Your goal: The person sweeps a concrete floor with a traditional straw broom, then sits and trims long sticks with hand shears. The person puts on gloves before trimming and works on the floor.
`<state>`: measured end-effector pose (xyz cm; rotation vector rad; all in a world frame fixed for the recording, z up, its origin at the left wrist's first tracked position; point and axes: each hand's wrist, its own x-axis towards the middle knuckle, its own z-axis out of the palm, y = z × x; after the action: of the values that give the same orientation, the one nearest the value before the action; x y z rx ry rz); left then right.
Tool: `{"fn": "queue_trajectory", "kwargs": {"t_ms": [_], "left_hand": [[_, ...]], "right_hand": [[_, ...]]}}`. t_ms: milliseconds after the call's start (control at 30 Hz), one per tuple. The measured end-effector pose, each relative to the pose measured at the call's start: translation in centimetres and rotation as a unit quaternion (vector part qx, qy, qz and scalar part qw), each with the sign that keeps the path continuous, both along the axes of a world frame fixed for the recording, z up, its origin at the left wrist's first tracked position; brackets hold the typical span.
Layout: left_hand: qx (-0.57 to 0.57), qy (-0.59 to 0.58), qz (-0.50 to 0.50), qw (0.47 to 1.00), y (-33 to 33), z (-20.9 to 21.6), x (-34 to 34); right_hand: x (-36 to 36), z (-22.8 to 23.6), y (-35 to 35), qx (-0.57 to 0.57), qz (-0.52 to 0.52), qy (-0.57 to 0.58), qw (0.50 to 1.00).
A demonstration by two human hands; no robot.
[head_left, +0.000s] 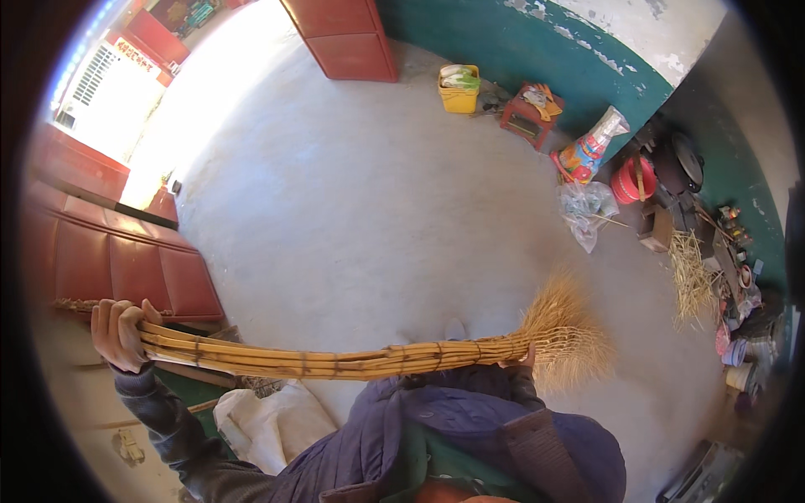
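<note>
One long broom [335,362] of bundled yellow-brown canes, ringed by darker bands, lies crosswise in front of the person's body, held above the floor with its handle end to the left and its fanned bristles [574,335] to the right. The left hand [120,334] grips the handle end, its fingers curled and clamped on the canes. The right hand [527,357] is at the neck, where the canes meet the bristles; it is mostly hidden behind the broom, so I cannot tell how its fingers are closed.

Below the broom are the person's purple-blue padded jacket [335,457] and, to the left, a dark sleeve [176,432]. A whitish sack [272,423] lies crumpled between that sleeve and the handle. Beyond the broom spreads a grey floor [360,210], with red padded panels [134,268] along its left side and a bright opening at the upper left.

Along the teal wall [503,42], from left to right, stand a yellow bucket [459,101] holding something green and white, a small red stool [528,121] with items on top, a colourful sack [587,155] and a red bucket [629,180]. A clear plastic bag [587,210] lies just beside the colourful sack. Farther right is loose straw [689,277] among clutter.
</note>
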<state>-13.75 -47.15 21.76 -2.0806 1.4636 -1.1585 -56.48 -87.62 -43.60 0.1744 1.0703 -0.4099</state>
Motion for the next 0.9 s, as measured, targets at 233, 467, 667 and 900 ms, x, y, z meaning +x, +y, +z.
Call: {"fn": "queue_trajectory", "kwargs": {"t_ms": [233,467,667,900], "left_hand": [[-0.084,0.101,0.128,0.983,5.7,-11.5,9.9],[0.001,0.285,0.223,0.932,6.0,-32.2,20.8],[-0.014,0.395,0.214,0.893,4.0,-47.1,30.9],[0.143,0.469,0.136,0.861,-9.8,-53.3,40.6]], "right_hand": [[6.8,12.0,-9.1,-0.16,-0.132,-0.045,0.977],[13.3,21.5,-21.5,-0.441,-0.16,-0.053,0.882],[21.2,39.1,-22.9,-0.63,-0.117,-0.132,0.756],[30.1,48.4,-27.8,-0.726,-0.273,0.079,0.626]]}}
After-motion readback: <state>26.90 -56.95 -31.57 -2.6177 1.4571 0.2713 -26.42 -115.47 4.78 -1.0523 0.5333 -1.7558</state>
